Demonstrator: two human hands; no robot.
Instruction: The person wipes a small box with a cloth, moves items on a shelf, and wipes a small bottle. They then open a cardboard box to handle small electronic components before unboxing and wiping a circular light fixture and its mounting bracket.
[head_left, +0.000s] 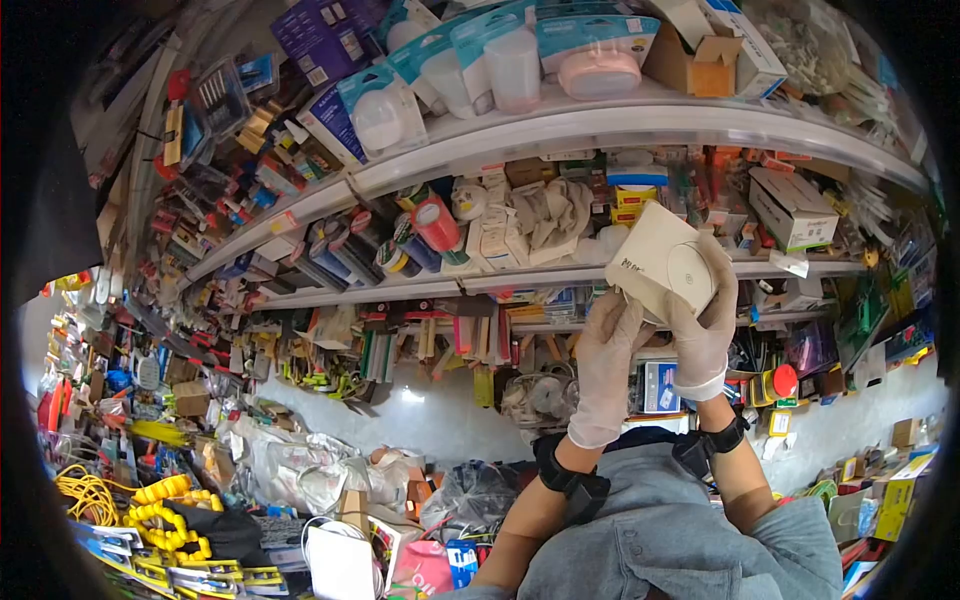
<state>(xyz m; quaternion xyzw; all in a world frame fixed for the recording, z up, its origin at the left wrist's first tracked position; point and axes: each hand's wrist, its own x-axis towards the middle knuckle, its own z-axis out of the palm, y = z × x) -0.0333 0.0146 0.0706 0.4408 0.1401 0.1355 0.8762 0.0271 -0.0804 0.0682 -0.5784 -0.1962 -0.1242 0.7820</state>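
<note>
A white square box [650, 262] with dark lettering and a round outline on its face is held up in front of the middle shelf. My left hand [610, 335], in a thin white glove, grips its lower left edge. My right hand [708, 310], gloved the same way, wraps round its right side, with the thumb against the face. Behind the box, small yellow boxes [632, 200] and a white carton [793, 208] stand on the shelf.
The upper shelf edge [560, 118] curves across, bearing blister packs [600, 55]. Tape rolls [436, 224] lie on the middle shelf. Below left are plastic bags [310, 470], a yellow coil [170, 515] and a white panel [342, 562]. A red-lidded container [775, 385] sits right of my wrists.
</note>
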